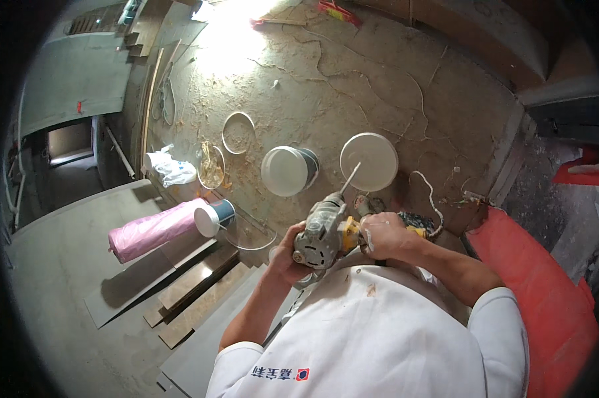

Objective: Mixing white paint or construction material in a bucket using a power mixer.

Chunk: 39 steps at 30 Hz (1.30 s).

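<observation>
Held in front of my body is a dusty grey power drill (322, 233) with a yellow rear section. My left hand (288, 257) cups the side of its grey body. Around the yellow handle at the back, my right hand (384, 235) is closed. A thin metal rod (351, 178) sticks out from the drill's front. Its far end overlaps a round white bucket top (371, 156); I cannot tell whether that is a lid or white contents. Left of it stands a second white bucket (285, 171) with a dark label.
A pale cord (434, 199) curves beside my right hand. Pink rolled sheeting (157, 229) and a small bucket (207, 221) lie on boards at left. Red sheeting (535, 278) covers the right side. A white bag (173, 168) and a hoop (238, 132) rest on the dirty floor.
</observation>
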Tool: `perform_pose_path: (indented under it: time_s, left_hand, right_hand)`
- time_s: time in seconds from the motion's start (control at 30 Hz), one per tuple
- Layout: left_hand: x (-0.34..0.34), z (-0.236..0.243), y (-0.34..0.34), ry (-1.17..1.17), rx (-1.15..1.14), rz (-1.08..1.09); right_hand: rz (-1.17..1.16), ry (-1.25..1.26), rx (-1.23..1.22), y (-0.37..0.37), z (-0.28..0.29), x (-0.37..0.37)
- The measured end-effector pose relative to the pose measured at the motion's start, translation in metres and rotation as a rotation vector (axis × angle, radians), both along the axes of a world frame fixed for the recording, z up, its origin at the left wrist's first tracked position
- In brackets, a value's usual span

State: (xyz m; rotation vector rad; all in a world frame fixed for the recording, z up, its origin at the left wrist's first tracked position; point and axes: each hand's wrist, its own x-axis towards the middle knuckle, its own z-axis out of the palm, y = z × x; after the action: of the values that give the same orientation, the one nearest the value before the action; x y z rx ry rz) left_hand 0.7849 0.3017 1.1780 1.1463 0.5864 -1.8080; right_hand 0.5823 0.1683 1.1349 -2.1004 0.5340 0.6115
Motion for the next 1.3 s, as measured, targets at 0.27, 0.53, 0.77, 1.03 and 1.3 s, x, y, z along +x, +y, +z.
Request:
perform_pose_path:
  time_s: [0.27, 0.53, 0.77, 1.03, 1.3]
  left_hand:
    - [-0.003, 0.009, 0.0, 0.028, -0.014, 0.0]
    - [0.006, 0.005, 0.016, 0.053, -0.028, 0.008]
    - [0.027, -0.026, 0.043, 0.066, 0.005, -0.038]
    - [0.054, -0.061, 0.077, -0.05, -0.075, -0.172]
    - [0.09, -0.088, 0.131, -0.045, -0.182, -0.178]
  right_hand:
    - [-0.017, -0.004, -0.021, 0.008, -0.001, -0.001]
    - [-0.04, -0.054, 0.007, 0.015, 0.001, 0.002]
    - [-0.175, -0.051, 0.014, 0.059, -0.021, 0.007]
    - [-0.284, -0.08, -0.026, 0.124, -0.07, 0.029]
    - [-0.387, -0.33, -0.222, 0.18, -0.092, 0.05]
